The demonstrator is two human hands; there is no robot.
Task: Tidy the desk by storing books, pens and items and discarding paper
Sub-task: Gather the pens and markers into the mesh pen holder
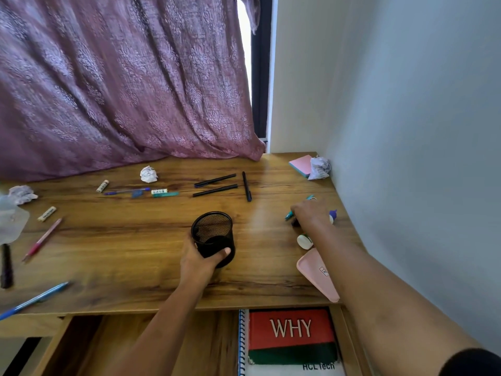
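Observation:
My left hand (202,257) grips a black mesh pen cup (213,237) standing upright mid-desk. My right hand (310,213) reaches to the desk's right side and curls over a teal pen (289,214), with a small dark item under the fingers. Three black pens (215,185) lie beyond the cup. A blue pen (127,191), a teal marker (165,194) and small tubes lie at the back left. Crumpled paper balls sit at the back (148,174), the back right corner (320,167) and the far left (22,194).
An open drawer under the desk edge holds a red "WHY" book (291,335) on a spiral notebook. A pink tray (318,272), a white round item (304,241), pink sticky notes (302,164), a red pencil (42,240) and a blue pen (32,299) lie about. The wall is close on the right.

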